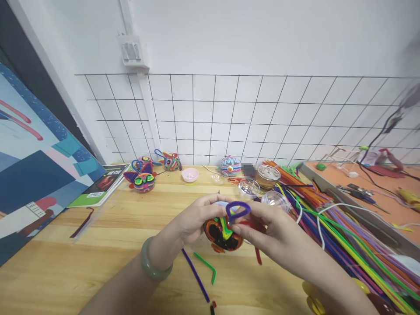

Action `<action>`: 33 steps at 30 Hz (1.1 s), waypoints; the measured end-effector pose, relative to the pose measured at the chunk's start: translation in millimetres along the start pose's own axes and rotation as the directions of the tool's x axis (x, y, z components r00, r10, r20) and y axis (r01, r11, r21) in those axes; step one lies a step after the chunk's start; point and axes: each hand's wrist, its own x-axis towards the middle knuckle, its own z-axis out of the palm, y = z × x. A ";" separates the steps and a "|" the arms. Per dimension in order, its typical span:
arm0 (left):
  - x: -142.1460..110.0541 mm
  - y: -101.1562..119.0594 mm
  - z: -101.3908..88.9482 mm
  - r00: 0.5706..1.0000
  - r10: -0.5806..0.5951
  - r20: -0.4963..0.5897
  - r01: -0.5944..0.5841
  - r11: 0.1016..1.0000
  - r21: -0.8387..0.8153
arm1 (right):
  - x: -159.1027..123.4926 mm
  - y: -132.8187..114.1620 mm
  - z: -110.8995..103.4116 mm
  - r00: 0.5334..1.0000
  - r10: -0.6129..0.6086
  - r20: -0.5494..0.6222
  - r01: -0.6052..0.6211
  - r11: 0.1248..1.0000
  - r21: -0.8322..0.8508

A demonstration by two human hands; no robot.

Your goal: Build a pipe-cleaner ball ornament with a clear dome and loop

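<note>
Ball toy (219,234) between the 2 hands. Left hand (193,221) grips its side; right hand (271,225) pinches purple loop (236,203). Beyond fingers: clear cups (275,201). Nearer: green stick (206,262). Right: stick bundle (354,249).

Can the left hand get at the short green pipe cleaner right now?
Likely yes: the green pipe cleaner lies close by, nothing covering it, though the left hand would first have to let go of the colorful ball.
</note>
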 end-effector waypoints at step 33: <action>2.9 -8.7 2.8 0.994 -0.084 0.072 0.084 0.996 -0.004 | 7.0 4.6 -10.3 0.962 0.201 0.185 -0.257 0.897 0.359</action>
